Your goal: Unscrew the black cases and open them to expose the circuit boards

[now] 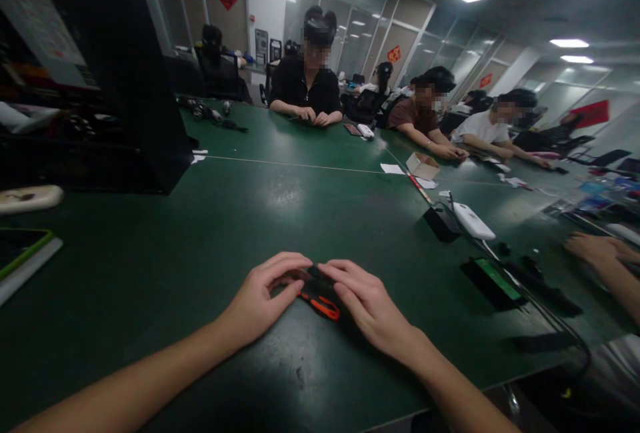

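My left hand (265, 293) rests low over the green table, its fingers curved and its thumb against a small black tool with orange edging (320, 303). From the other side, my right hand (367, 296) bends over the same tool, with its fingertips on the far dark part and its thumb close to the orange loop. Both hands close around the tool at the table surface. Fingers cover much of it, so its exact kind cannot be made out.
A tall black case (150, 86) stands at the left, near a green-edged phone-like item (25, 250). Right of my hands lie a black box with a green panel (495, 283), a white device (473, 221) and cables. An open cardboard box (423, 165) sits farther off. Several people sit around.
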A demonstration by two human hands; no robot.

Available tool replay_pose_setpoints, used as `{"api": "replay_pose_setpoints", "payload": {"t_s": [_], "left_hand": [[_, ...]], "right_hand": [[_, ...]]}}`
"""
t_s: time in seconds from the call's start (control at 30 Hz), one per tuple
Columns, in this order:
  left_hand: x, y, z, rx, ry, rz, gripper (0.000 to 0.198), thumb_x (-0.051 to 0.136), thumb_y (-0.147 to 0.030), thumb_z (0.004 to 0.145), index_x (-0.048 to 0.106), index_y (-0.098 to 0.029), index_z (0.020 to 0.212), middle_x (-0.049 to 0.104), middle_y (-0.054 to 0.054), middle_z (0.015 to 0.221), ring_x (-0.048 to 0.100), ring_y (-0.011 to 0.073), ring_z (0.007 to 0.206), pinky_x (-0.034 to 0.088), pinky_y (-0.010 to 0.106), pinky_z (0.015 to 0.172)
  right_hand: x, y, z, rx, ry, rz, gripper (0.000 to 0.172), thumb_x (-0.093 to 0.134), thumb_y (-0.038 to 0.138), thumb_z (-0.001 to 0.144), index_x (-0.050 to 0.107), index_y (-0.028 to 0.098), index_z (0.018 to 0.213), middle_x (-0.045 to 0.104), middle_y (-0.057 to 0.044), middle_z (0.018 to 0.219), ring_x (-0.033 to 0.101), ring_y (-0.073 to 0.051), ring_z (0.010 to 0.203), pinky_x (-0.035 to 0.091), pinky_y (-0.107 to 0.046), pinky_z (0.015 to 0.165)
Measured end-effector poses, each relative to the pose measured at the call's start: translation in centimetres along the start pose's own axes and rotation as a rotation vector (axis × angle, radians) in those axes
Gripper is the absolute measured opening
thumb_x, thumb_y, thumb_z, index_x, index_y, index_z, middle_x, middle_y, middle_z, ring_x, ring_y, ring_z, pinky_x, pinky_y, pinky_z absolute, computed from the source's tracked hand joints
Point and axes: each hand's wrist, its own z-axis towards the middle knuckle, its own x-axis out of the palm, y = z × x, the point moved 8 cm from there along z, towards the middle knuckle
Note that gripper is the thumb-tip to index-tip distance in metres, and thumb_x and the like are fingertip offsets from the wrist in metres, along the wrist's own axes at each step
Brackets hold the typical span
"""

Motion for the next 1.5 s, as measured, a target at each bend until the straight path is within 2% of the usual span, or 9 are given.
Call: {"api": "replay_pose_setpoints", "payload": {"t_s": [0.07, 0.2, 0.27, 0.37, 0.5, 0.67, 0.93, 1.2, 1.5], "left_hand": [[-0.2, 0.1, -0.3, -0.015, 0.007, 0.047, 0.029, 0.058, -0.022, 0.093, 0.067, -0.019, 0.120, 0.068, 0.012, 0.120, 0.070, 0.0219, 0.103, 0.058, 0.033, 0.089], [0.0, -0.5, -0.4, 0.026, 0.067, 0.162, 0.022, 0.052, -0.022, 0.097, 0.069, -0.018, 0.111, 0.069, 0.010, 0.110, 0.069, 0.0198, 0.095, 0.056, 0.032, 0.086], [0.2, -0.7, -0.3, 0.055, 0.086, 0.195, 0.022, 0.050, -0.020, 0.098, 0.069, -0.018, 0.109, 0.069, 0.008, 0.108, 0.069, 0.0185, 0.092, 0.054, 0.031, 0.086], [0.0, -0.5, -0.3, 0.073, 0.065, 0.194, 0.022, 0.049, -0.019, 0.098, 0.069, -0.018, 0.106, 0.069, 0.006, 0.104, 0.069, 0.0173, 0.089, 0.053, 0.030, 0.083], [-0.1, 0.0, -0.4, 0.081, 0.046, 0.177, 0.022, 0.050, -0.017, 0.097, 0.070, -0.019, 0.104, 0.069, 0.005, 0.102, 0.069, 0.0164, 0.085, 0.052, 0.030, 0.079], [0.0, 0.0, -0.5, 0.092, 0.060, 0.168, 0.021, 0.050, -0.017, 0.098, 0.070, -0.019, 0.102, 0.070, 0.005, 0.098, 0.070, 0.0165, 0.083, 0.052, 0.031, 0.079], [0.0, -0.5, -0.7, 0.124, 0.070, 0.188, 0.021, 0.050, -0.015, 0.096, 0.070, -0.016, 0.100, 0.070, 0.005, 0.092, 0.069, 0.0159, 0.081, 0.051, 0.029, 0.078], [-0.1, -0.8, -0.8, 0.149, 0.075, 0.189, 0.022, 0.050, -0.012, 0.095, 0.071, -0.016, 0.098, 0.072, 0.005, 0.091, 0.069, 0.0153, 0.080, 0.051, 0.028, 0.077], [-0.1, -1.2, -0.9, 0.178, 0.080, 0.183, 0.024, 0.051, -0.006, 0.091, 0.072, -0.017, 0.094, 0.073, 0.004, 0.090, 0.069, 0.0160, 0.081, 0.050, 0.028, 0.076]], "right_hand": [[-3.7, -2.4, -2.3, 0.052, -0.126, -0.202, 0.035, 0.044, 0.027, 0.102, 0.063, 0.023, 0.131, 0.059, -0.007, 0.137, 0.057, -0.015, 0.126, 0.049, -0.031, 0.107], [-14.0, -8.7, -10.0, 0.225, -0.432, -0.629, 0.038, 0.054, 0.040, 0.097, 0.066, 0.018, 0.125, 0.067, -0.009, 0.125, 0.065, -0.021, 0.116, 0.051, -0.036, 0.104], [-18.5, -11.6, -14.1, 0.391, -0.537, -0.813, 0.045, 0.052, 0.048, 0.096, 0.067, 0.017, 0.125, 0.068, -0.011, 0.123, 0.067, -0.023, 0.113, 0.051, -0.034, 0.101], [-21.5, -14.4, -17.9, 0.461, -0.547, -0.889, 0.052, 0.047, 0.055, 0.096, 0.069, 0.014, 0.120, 0.070, -0.014, 0.118, 0.069, -0.027, 0.107, 0.053, -0.036, 0.093], [-21.0, -16.7, -19.4, 0.430, -0.514, -0.898, 0.054, 0.045, 0.061, 0.095, 0.073, 0.017, 0.106, 0.072, -0.010, 0.113, 0.070, -0.026, 0.102, 0.054, -0.039, 0.092], [-20.0, -17.9, -19.9, 0.422, -0.575, -0.911, 0.047, 0.048, 0.055, 0.095, 0.074, 0.017, 0.104, 0.071, -0.009, 0.115, 0.068, -0.024, 0.104, 0.053, -0.039, 0.095], [-20.0, -17.9, -20.4, 0.419, -0.636, -0.896, 0.043, 0.049, 0.050, 0.095, 0.074, 0.016, 0.105, 0.070, -0.011, 0.116, 0.068, -0.025, 0.105, 0.053, -0.039, 0.096], [-19.4, -17.6, -20.8, 0.411, -0.751, -0.848, 0.038, 0.050, 0.044, 0.096, 0.073, 0.015, 0.104, 0.071, -0.009, 0.113, 0.068, -0.024, 0.107, 0.052, -0.039, 0.101], [-18.9, -17.2, -20.9, 0.413, -0.800, -0.842, 0.035, 0.050, 0.041, 0.094, 0.073, 0.014, 0.100, 0.072, -0.011, 0.110, 0.068, -0.024, 0.105, 0.053, -0.041, 0.100]]}}
